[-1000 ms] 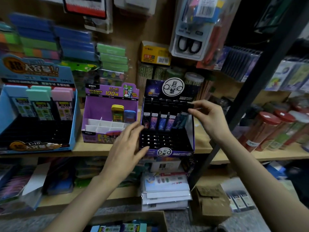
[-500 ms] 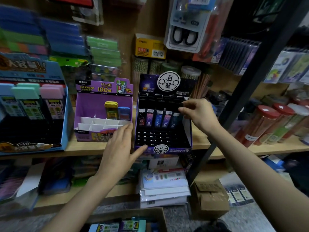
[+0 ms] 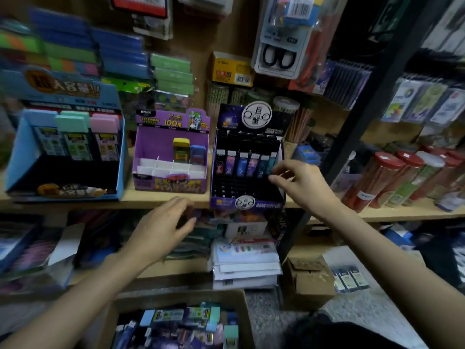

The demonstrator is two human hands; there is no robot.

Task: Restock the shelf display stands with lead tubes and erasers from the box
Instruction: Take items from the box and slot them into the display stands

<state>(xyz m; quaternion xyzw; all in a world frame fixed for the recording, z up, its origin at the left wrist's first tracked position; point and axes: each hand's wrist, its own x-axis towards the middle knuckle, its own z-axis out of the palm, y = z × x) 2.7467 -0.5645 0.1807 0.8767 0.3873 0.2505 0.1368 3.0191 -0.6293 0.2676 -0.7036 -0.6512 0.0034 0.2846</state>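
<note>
Black-and-purple cardboard display stand (image 3: 226,201), at the centre of a pale wooden shelf (image 3: 151,197), carries a row of slim patterned lead tubes (image 3: 243,163) across its middle tier as a person restocks a stationery shop. The right hand (image 3: 304,183) hovers at the stand's right front, just off the last tube in the row. Its fingers are loosely curled and apparently empty. Half a second ago it was reaching into the stand's back right corner.

The left hand (image 3: 161,229), which a moment ago steadied the stand's front left corner, has dropped below and left of the stand, past the shelf edge. Its fingers are relaxed and hold nothing.

The row now appears to run to the stand's right wall, suggesting a tube has just been seated, though blur leaves the count unsure. With both hands free, the likely next move is back to the open brown cardboard box (image 3: 245,313) on the floor below the stand, where more tubes and pastel block erasers lie loose. The stand's lower slots are dark and unfilled.

Left of the stand, a purple cardboard stand (image 3: 171,141) holds only two items behind white dividers. Further left, a blue cardboard stand (image 3: 17,159) shows three pastel erasers (image 3: 73,122) along its back.
</note>
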